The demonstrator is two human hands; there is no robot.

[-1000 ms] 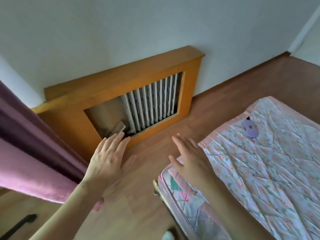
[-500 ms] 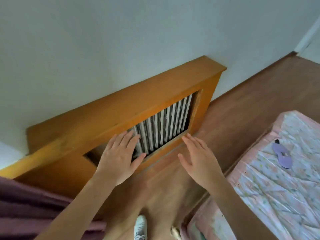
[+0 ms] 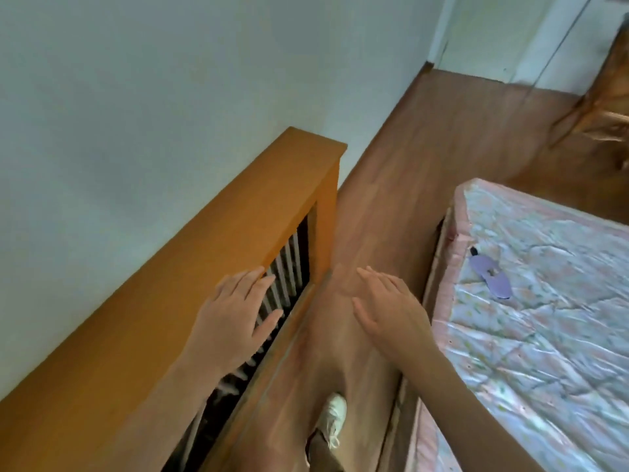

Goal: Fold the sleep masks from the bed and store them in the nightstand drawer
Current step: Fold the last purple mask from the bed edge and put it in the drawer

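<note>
A purple sleep mask (image 3: 490,280) with a black strap end lies flat near the left edge of the bed (image 3: 544,335), which has a pink floral quilted cover. My left hand (image 3: 235,315) hovers open in front of the wooden radiator cover, fingers spread, holding nothing. My right hand (image 3: 388,311) is also open and empty, held over the floor strip between the radiator cover and the bed, well left of the mask. No nightstand or drawer is in view.
An orange wooden radiator cover (image 3: 211,253) with white ribs runs along the wall on the left. A narrow wood floor aisle (image 3: 391,185) lies between it and the bed. My white shoe (image 3: 332,420) is below. Wooden furniture (image 3: 606,110) stands at the top right.
The view has swung right and forward along the aisle. The purple curtain has left the frame, the bed and mask sit closer on the right, and both hands stay open and empty.
</note>
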